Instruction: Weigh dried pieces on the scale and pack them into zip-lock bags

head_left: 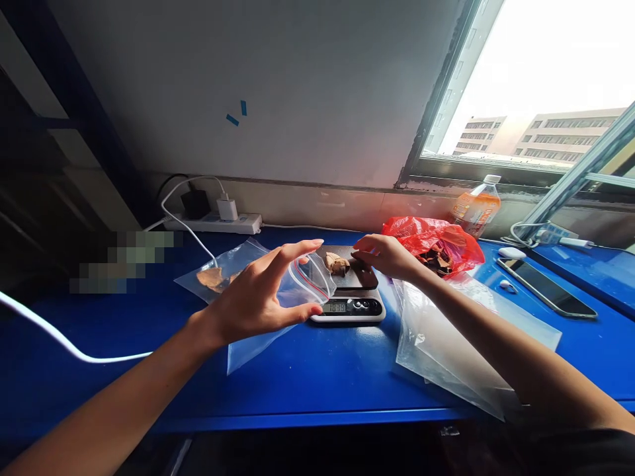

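The blue table (pixel 347 383) spreads beneath all my fingers, with a bare stretch between them and its front edge; that is my best room for moving. Right of my right fingers, under the forearm, lie the flat bags (pixel 436 344), loose film that I judge would slide or snag if the wrist dipped. Also to the right of those fingers, a little beyond, the red bag (pixel 411 228) sits crumpled and open, so room is tight there. Left of my left fingers rests the filled bag (pixel 243 254), with brown scraps (pixel 211 279) inside.

My left hand (pixel 258 291) has thumb and fingers spread wide in a C, the mouth of the open bag (pixel 303 281) between them. It should handle as light, limp and slippery; I'd hold it at the red-striped lip.

Between the two sets of fingertips stands the scale (pixel 350 294). My right hand (pixel 391 254) is over its right side, fingers bent; I cannot tell whether the tips pinch anything.

Smallest, the brown piece (pixel 337 263) lies on the scale, just left of the right fingertips. I'd guess it is dry, light, stiff and brittle, best taken gently by its thicker middle, not its thin rim.
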Tool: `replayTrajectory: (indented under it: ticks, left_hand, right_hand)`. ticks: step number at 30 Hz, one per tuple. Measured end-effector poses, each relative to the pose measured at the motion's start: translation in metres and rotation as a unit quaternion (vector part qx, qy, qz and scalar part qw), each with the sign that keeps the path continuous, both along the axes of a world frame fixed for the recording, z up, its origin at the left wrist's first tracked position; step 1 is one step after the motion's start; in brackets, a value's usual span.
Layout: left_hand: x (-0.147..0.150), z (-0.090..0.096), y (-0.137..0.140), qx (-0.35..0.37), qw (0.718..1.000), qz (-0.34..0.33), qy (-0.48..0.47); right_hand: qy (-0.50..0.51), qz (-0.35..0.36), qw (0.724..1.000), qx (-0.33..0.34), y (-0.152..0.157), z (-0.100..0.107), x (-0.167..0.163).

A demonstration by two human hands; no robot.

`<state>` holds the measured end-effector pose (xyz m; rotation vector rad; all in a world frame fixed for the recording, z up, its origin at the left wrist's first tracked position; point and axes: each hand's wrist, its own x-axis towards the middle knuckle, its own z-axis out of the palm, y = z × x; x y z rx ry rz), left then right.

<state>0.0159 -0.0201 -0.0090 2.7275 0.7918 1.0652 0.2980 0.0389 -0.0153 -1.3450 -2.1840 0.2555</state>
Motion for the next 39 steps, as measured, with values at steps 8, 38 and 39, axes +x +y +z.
replayTrajectory:
  ticks: [8,38,39]
  left_hand:
    - [0.0,0.0,0.0,0.008,1.0,-0.003,0.003]
    - [0.008,-0.005,0.003,-0.091,0.996,0.016,-0.014]
    - [0.009,-0.005,0.003,-0.095,0.995,0.017,-0.014]
  right_hand:
    - [0.026,0.091,0.991,0.096,-0.006,0.006,-0.034]
    - [0.032,0.011,0.997,-0.069,0.003,-0.014,-0.039]
    - [0.022,0.005,0.998,-0.066,0.002,-0.012,-0.039]
